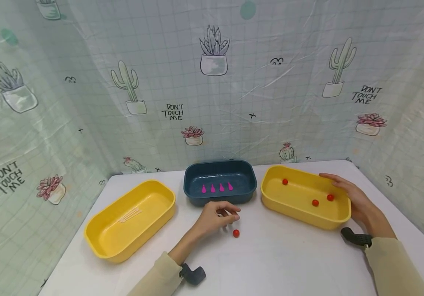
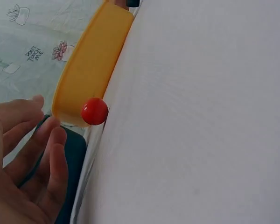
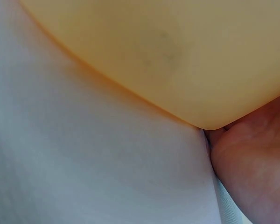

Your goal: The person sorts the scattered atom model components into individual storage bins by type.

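Observation:
My left hand (image 1: pixel 217 218) hovers just behind and to the left of a small red ball (image 1: pixel 236 233) on the white table. Its fingers are loosely bent, with a gap to the thumb and nothing held between them. In the left wrist view the same ball (image 2: pixel 94 111) shows a little past the fingertips. Against the right end of a yellow bin (image 1: pixel 289 211) rests my right hand (image 1: pixel 360 203), its fingers extended along the outside near the rim. Several red balls, one of them a ball (image 1: pixel 285 181) near the back left, lie inside this bin.
Behind my left hand stands a dark blue bin (image 1: pixel 221 200) with several pink drop-shaped pieces (image 1: pixel 213 188). To the left, another yellow bin (image 1: pixel 143 232) contains thin pale sticks (image 1: pixel 129 215). A patterned curtain (image 1: pixel 234 102) closes off the back and sides of the table.

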`<state>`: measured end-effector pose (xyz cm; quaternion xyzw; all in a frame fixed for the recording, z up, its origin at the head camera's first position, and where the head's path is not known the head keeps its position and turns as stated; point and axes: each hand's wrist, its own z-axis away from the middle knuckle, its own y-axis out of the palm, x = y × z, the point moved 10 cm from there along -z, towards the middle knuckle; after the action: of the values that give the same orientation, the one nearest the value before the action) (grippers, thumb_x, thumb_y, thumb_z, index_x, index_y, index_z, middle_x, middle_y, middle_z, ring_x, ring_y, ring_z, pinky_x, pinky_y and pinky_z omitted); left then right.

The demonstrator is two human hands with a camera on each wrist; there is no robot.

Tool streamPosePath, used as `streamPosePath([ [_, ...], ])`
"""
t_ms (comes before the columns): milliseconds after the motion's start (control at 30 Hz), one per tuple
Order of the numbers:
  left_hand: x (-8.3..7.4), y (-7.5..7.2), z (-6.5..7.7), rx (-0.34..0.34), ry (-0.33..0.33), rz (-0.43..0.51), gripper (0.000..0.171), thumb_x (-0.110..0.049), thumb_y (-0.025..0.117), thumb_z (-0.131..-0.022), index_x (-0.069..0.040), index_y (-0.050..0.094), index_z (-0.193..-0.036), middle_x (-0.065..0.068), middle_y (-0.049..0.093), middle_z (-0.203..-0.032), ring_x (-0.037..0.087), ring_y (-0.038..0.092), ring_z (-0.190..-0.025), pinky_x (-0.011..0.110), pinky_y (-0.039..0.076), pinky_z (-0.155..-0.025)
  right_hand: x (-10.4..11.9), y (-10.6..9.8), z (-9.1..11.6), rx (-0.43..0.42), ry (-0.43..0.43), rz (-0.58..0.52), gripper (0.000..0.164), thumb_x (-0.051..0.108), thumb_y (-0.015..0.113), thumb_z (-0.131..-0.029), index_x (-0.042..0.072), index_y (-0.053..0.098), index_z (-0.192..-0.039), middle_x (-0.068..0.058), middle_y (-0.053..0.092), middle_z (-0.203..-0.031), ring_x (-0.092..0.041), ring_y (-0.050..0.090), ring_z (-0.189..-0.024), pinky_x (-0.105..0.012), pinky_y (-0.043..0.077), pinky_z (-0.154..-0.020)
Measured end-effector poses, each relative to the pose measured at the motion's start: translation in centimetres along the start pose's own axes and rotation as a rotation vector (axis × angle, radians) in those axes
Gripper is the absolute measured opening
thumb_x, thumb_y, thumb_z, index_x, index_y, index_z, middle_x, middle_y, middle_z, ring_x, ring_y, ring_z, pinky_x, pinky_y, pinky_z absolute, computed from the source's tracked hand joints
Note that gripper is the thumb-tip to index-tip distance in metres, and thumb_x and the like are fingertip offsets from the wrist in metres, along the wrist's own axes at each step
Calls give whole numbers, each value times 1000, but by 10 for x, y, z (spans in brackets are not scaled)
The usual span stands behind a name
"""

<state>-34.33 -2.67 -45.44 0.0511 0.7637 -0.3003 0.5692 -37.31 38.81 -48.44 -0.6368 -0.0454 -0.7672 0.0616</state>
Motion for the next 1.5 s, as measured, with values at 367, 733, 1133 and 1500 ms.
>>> streamPosePath([
  [367,9,5,12,24,-21,13,27,-22,78,-91,-10,77,-116,6,78,-105,11,68,-73,24,58,-60,1,-3,-1,-2,-1,29,52,39,39,-111,32,32,-163,2,24,-165,5,56,-117,-17,56,-93],
  [733,13,5,15,23,-32,-25,29,-21,80,-89,-12,77,-116,2,78,-109,6,65,-77,21,56,-61,3,-1,-1,3,-10,28,52,39,40,-111,32,33,-163,5,28,-162,6,56,-116,-18,57,-94],
  [1133,19,5,15,8,-27,-82,27,-25,86,-84,-19,80,-110,-4,79,-102,4,66,-80,18,53,-69,0,-3,-3,-19,9,65,53,42,40,-110,36,32,-163,-3,13,-171,6,56,-116,-17,56,-95],
  [1500,18,7,16,24,-3,-119,29,-29,90,-80,-22,81,-107,-7,79,-98,2,67,-79,17,52,-74,-3,-2,-1,-26,14,84,53,43,39,-111,37,31,-163,-4,7,-174,1,50,-121,-16,55,-95],
])
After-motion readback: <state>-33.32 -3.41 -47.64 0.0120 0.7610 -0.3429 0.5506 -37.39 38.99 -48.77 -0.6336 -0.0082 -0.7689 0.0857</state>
